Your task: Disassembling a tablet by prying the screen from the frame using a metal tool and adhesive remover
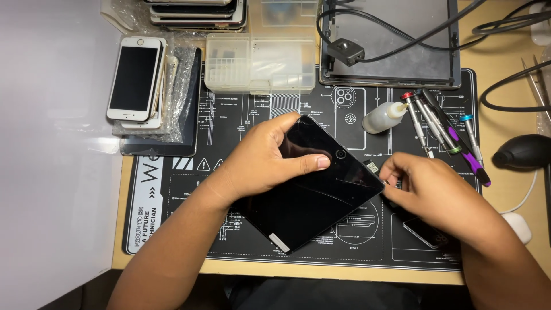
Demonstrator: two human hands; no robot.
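A black tablet (313, 186) lies tilted on the dark printed mat (172, 189), near the middle of the mat, with its glass side up and thin cracks across the screen. The left hand (264, 161) rests on the upper left part of the tablet; its fingers are curled over the top edge and the thumb (304, 165) lies flat on the glass, so the hand grips the tablet.

The right hand (427, 186) is at the right edge of the tablet, touching it. Its fingers are pinched close together there; I cannot tell if something thin is between them.

Behind the tablet, on the mat, lie a small white bottle (383, 116) and several screwdrivers (436, 123). To the left of the tablet stands a stack of phones (136, 77), and a clear plastic box (261, 63) is behind it. The mat lies on a wooden worktop (505, 74).
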